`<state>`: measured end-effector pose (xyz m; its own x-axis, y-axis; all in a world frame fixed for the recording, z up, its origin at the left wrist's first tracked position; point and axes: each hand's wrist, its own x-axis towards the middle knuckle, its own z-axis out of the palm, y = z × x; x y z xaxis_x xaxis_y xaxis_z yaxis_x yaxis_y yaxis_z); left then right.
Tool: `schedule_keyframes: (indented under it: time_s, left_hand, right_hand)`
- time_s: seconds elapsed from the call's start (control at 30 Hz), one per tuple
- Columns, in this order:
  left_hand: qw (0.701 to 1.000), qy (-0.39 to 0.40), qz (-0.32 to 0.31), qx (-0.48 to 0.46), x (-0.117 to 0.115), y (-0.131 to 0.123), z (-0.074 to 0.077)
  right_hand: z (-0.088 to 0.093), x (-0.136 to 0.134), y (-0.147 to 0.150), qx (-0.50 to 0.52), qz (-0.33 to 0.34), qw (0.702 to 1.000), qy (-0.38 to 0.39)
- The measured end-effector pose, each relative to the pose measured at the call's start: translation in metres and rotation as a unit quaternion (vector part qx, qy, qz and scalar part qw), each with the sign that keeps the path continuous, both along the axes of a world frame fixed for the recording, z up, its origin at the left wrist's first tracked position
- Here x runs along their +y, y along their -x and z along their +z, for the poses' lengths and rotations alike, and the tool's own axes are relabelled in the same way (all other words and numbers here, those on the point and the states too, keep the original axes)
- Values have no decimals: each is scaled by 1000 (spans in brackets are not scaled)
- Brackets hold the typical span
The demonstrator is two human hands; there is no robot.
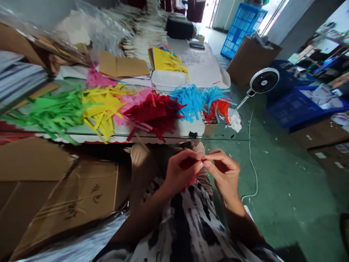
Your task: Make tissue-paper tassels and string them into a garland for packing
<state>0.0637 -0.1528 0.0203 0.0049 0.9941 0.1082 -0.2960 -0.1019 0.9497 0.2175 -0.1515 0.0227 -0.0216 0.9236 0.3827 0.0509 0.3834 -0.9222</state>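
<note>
Head camera: you sit at a long worktop [169, 135] above a green floor [283, 203], with blue plastic crates [296, 107] and a cardboard box [252, 60] off to the right. Bunches of fringed paper lie along the near edge in green [49, 112], yellow [102, 107], red [154, 112] and blue [191, 100]. A flattened cardboard sheet [54, 193] sits at your left. Over your black-and-white patterned clothing [185, 229], your left hand [181, 171] and right hand [225, 174] meet, both grips closed, fingertips [201, 163] pinched on a small red paper strip [194, 179], partly hidden by your fingers.
</note>
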Motion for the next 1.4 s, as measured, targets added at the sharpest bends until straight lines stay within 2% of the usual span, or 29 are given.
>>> schedule_keyframes:
  time_s: [0.13,0.37,0.5,0.6,0.77,1.0,1.23,1.4]
  left_hand:
    - [1000,1,-21,5,9,2,-3]
    - [997,-33,-18,69,15,10,-9]
    - [993,-64,-21,93,18,19,-10]
    - [993,-53,-49,91,23,26,-12]
    - [992,-33,-73,93,31,37,-13]
    - [984,-88,-110,106,38,50,-15]
    - [988,-1,-137,69,43,66,-21]
    - [987,18,-152,41,46,65,-17]
  right_hand:
    - [3,-2,-1,-63,-29,997,-20]
    - [1,6,6,-68,-67,995,0]
    - [5,10,11,-81,-51,995,1]
    - [9,11,15,-99,-36,994,-10]
    - [12,10,22,-113,-41,992,29]
    - [12,5,32,-115,-72,990,34]
    - [13,9,46,-89,-53,989,108]
    - [15,13,43,-99,-66,984,129]
